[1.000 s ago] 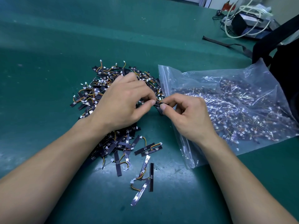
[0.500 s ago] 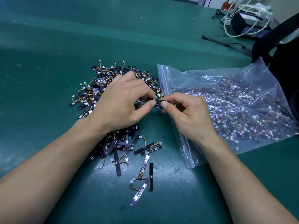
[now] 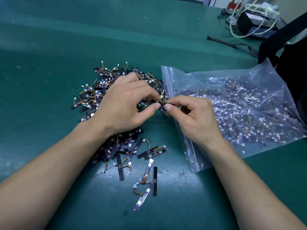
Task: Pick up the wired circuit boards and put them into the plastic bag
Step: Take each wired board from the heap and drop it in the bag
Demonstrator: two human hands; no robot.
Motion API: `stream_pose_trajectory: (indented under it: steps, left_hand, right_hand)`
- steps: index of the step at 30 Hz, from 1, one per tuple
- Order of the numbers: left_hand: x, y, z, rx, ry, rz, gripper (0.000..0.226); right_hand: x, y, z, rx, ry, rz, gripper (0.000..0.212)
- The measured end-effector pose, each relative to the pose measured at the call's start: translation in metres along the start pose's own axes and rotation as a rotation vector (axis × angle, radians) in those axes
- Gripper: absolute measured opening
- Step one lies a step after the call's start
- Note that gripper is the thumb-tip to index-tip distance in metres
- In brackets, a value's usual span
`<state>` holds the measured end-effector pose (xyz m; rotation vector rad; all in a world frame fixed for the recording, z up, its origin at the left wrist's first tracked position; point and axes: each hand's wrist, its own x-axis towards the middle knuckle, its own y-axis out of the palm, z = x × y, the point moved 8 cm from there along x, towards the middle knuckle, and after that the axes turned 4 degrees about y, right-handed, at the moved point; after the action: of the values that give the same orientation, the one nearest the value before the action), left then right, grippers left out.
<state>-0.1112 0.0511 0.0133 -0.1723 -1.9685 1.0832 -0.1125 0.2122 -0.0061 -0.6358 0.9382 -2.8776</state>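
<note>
A heap of small black wired circuit boards [image 3: 93, 97] with orange wires and white plugs lies on the green mat, partly hidden under my left hand. My left hand [image 3: 126, 105] and my right hand [image 3: 192, 117] meet above the heap's right edge, each pinching one end of a single black circuit board [image 3: 160, 102] between thumb and fingers. Just to the right lies the clear plastic bag [image 3: 240, 103], flat on the mat and holding several boards. Its zip mouth faces the heap, right beside my fingertips.
More loose boards [image 3: 146, 178] are strewn on the green mat [image 3: 49, 47] near me. A black bag with straps [image 3: 292, 52] stands at the far right behind the plastic bag. A dark box with white cables [image 3: 252, 22] sits at the back right.
Both hands stay at the same spot; the fingertips have shifted slightly along the small board held between them.
</note>
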Motion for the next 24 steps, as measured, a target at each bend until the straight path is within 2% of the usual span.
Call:
stream_pose_trajectory:
  steps: [9,12,20,24]
  left_hand:
    - [0.0009,0.0016,-0.0007,0.026,0.022,0.015,0.012]
    - [0.0006,0.0014,-0.0009,0.019,0.018,0.016,0.012]
    - [0.0006,0.0016,-0.0007,-0.008,0.007,0.019,0.011]
    - [0.0007,0.0008,-0.001,0.001,0.02,0.007,0.01]
  right_hand:
    - [-0.0009,-0.0004,-0.0031,0.0,0.037,-0.023,0.011]
    - [-0.0009,0.0012,-0.0013,-0.008,0.013,-0.003,0.005]
    - [-0.0001,-0.0007,0.0009,-0.02,-0.019,-0.008,0.008]
    - [-0.0007,0.0007,-0.0013,0.01,0.026,-0.005,0.005]
